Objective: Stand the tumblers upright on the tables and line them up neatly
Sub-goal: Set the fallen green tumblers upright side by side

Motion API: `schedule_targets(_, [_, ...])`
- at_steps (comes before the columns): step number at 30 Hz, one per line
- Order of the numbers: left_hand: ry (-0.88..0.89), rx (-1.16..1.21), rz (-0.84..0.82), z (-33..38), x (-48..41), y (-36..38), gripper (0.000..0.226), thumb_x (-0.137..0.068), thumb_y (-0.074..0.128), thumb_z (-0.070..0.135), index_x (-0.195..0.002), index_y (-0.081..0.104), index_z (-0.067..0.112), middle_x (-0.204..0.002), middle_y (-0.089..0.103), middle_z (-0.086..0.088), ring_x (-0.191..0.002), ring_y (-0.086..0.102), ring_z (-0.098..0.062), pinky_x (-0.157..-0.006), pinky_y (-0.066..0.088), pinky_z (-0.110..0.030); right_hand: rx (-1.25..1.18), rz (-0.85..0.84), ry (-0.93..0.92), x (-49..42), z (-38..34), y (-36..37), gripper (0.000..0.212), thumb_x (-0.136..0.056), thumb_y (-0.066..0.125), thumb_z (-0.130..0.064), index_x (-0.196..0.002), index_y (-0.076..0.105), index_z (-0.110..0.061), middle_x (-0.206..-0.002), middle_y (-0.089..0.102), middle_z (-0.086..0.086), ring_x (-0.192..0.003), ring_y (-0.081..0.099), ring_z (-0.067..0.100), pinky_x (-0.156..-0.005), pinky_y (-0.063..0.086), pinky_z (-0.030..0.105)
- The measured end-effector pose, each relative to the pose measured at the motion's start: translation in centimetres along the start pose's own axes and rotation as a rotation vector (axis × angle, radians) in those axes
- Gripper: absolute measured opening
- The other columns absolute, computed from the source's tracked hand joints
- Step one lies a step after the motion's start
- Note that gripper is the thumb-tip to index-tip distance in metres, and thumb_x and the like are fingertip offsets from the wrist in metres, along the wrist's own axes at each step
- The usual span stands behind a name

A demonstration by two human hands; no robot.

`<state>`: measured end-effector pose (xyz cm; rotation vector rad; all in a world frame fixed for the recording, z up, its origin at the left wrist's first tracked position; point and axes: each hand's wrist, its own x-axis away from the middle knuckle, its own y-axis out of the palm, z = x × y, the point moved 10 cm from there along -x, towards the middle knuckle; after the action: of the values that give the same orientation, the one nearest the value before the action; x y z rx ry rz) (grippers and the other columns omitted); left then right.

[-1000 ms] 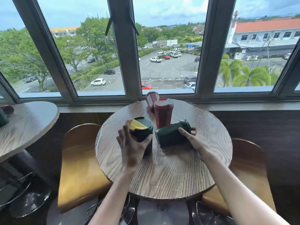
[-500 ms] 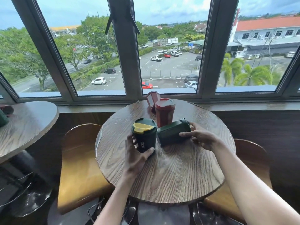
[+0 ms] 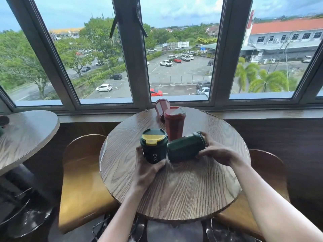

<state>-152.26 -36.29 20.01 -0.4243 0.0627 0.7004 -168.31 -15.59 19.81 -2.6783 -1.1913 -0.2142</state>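
Observation:
On the round wooden table (image 3: pixel 183 194) a dark green tumbler with a yellow lid (image 3: pixel 153 145) stands upright, and my left hand (image 3: pixel 148 168) grips its lower body from the near side. A second green tumbler (image 3: pixel 185 148) lies on its side just to the right, touching the first. My right hand (image 3: pixel 218 151) holds its lid end, fingers wrapped over the top. Behind them a red tumbler (image 3: pixel 174 123) stands upright, and another red tumbler (image 3: pixel 161 107) lies tilted at the table's far edge.
A second wooden table (image 3: pixel 26 137) sits at the left with dark objects at its far left edge. Curved wooden chairs (image 3: pixel 82 180) flank the round table on both sides. A window frame and sill run close behind the table.
My left hand has set the yellow-lidded tumbler upright and slid down its body. My right hand has closed over the lying green tumbler's lid end and tilted it slightly up.

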Motion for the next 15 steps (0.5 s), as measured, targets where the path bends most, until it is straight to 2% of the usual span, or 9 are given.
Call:
schedule_targets(4, [0.025,-0.034,0.016,0.5,0.2,0.1,0.08,-0.057,0.084,0.041,-0.116,0.032,0.025,-0.116,0.054,-0.004,-0.107,0.055,-0.02,-0.089,0.047,-0.041,-0.024,0.097,-0.06,0.8,0.2,-0.6,0.113,-0.045,0.089,-0.023,-0.142,0.031,-0.024,-0.137,0.051,0.009,-0.118,0.055,0.02,-0.082,0.051,0.024])
schedule_targets(8, [0.038,-0.048,0.038,0.5,0.2,0.1,0.083,-0.06,0.089,0.037,-0.119,0.033,0.019,-0.12,0.051,-0.006,-0.11,0.052,-0.023,-0.09,0.044,-0.039,-0.031,0.258,-0.208,2.5,-2.2,-0.9,0.1,-0.051,0.09,-0.03,-0.136,0.038,-0.025,-0.125,0.053,0.002,-0.115,0.056,0.017,-0.079,0.051,0.019])
schedule_targets(10, [0.047,-0.034,0.034,0.6,0.3,0.2,0.085,-0.058,0.089,0.04,-0.119,0.034,0.018,-0.118,0.051,-0.006,-0.108,0.05,-0.021,-0.086,0.041,-0.034,0.045,0.376,-0.285,3.2,-4.0,-1.0,0.092,-0.059,0.09,-0.025,-0.136,0.039,-0.022,-0.126,0.051,0.003,-0.115,0.055,0.019,-0.084,0.051,0.019])
schedule_targets(12, [0.051,-0.027,0.014,0.7,0.4,0.3,0.09,-0.052,0.084,0.052,-0.121,0.036,0.02,-0.117,0.051,-0.003,-0.106,0.05,-0.019,-0.084,0.04,-0.031,0.193,0.5,-0.318,3.7,-5.5,-0.9,0.092,-0.061,0.09,-0.029,-0.138,0.04,-0.023,-0.128,0.043,0.009,-0.114,0.052,0.021,-0.095,0.05,0.027])
schedule_targets(15, [0.046,0.031,0.002,0.8,0.6,0.3,0.084,-0.051,0.077,0.056,-0.119,0.037,0.026,-0.116,0.055,-0.004,-0.105,0.053,-0.02,-0.08,0.041,-0.026,0.387,0.532,-0.349,3.9,-7.7,0.7,0.095,-0.061,0.089,-0.033,-0.142,0.039,-0.022,-0.13,0.038,0.009,-0.114,0.047,0.021,-0.096,0.043,0.026])
